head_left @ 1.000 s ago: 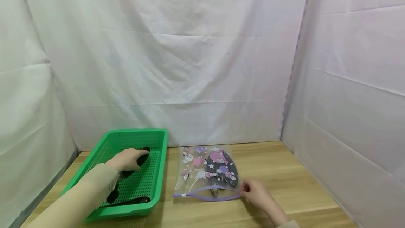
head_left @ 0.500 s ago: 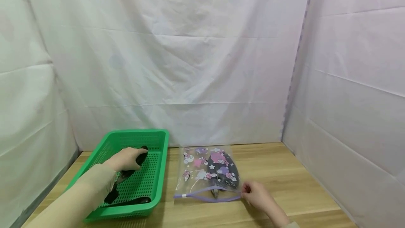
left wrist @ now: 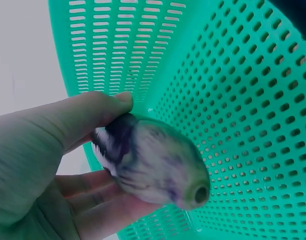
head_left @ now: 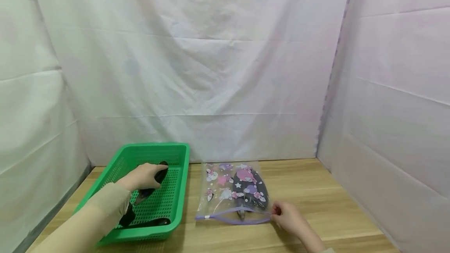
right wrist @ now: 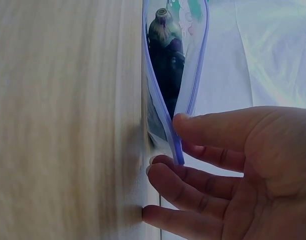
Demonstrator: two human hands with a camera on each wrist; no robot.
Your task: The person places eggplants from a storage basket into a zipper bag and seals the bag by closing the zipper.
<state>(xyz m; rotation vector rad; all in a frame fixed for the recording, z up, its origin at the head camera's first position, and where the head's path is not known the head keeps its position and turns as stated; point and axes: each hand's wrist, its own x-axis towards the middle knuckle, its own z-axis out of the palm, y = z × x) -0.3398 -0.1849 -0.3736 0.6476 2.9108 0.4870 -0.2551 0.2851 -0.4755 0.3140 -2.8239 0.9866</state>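
My left hand (head_left: 142, 177) reaches into a green perforated basket (head_left: 184, 184) on the left and grips a dark eggplant (left wrist: 160, 160). Its pale, purple-streaked stem end points at the left wrist camera, with the thumb on one side and fingers on the other. At the front right corner of a clear zip bag (head_left: 220, 202), my right hand (head_left: 289, 220) pinches the purple zip strip (right wrist: 176, 146). The bag lies flat with its mouth parted. Inside it, dark eggplants (head_left: 261, 190) show through the pink and purple cartoon print; how many is unclear.
Another long dark eggplant (head_left: 154, 222) lies along the basket's front wall, and a dark piece (head_left: 128, 217) is partly hidden by the left sleeve. White cloth (head_left: 225, 69) hangs behind and at both sides of the wooden table (head_left: 302, 182).
The head view has shifted slightly, so everything sits a little further right. The eggplant in my left hand has tilted a bit. My right hand still pinches the bag corner.
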